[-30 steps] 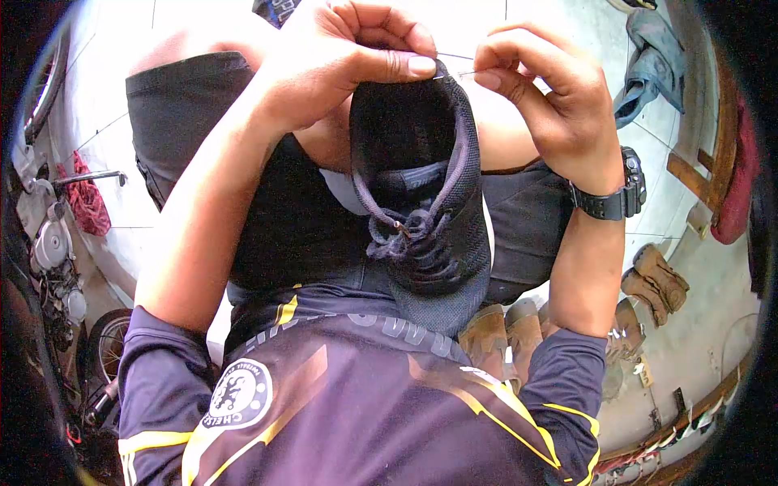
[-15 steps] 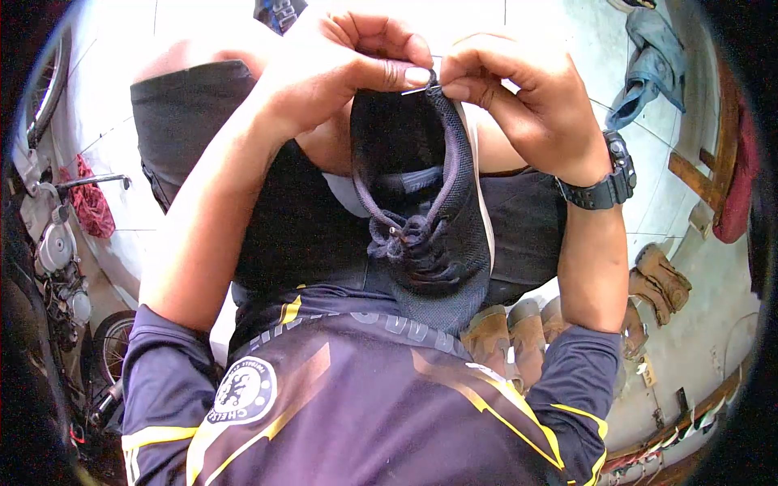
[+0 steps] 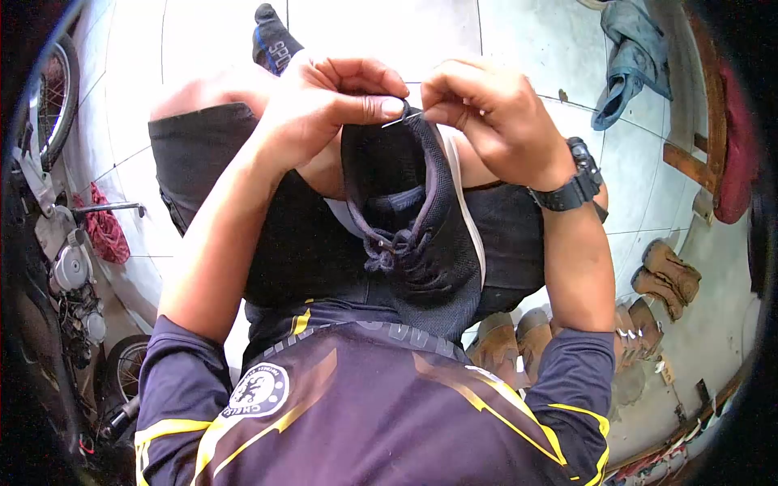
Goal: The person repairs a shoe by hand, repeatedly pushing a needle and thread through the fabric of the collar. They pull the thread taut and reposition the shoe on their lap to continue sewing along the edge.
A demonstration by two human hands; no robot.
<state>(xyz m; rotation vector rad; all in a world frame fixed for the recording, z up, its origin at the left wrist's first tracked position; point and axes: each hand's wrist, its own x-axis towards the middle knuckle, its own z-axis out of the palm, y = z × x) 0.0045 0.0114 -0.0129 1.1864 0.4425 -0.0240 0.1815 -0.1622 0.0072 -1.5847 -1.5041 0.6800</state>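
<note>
A black knit sneaker [image 3: 442, 243] with a pale sole edge rests across my lap, its heel pointing away from me and its laces tied. My left hand [image 3: 336, 101] pinches the top of the heel collar between thumb and fingers. At that same spot a thin metal needle [image 3: 399, 121] lies across the collar edge. My right hand [image 3: 494, 113], with a black watch [image 3: 575, 178] on its wrist, is closed with thumb and forefinger at the needle's right end. Any thread is too fine to make out.
On the left stands a motorbike [image 3: 73, 267] with a red cloth [image 3: 105, 227] beside it. Blue-grey cloth [image 3: 632, 61] lies on the tiled floor at upper right. Several brown boots [image 3: 494, 344] stand at lower right. A wooden frame [image 3: 689, 166] is at the right edge.
The view has shifted, so the hands and shoe appear slightly lower and to the left. My right fingers have drawn slightly back from the heel, and more of the needle shows.
</note>
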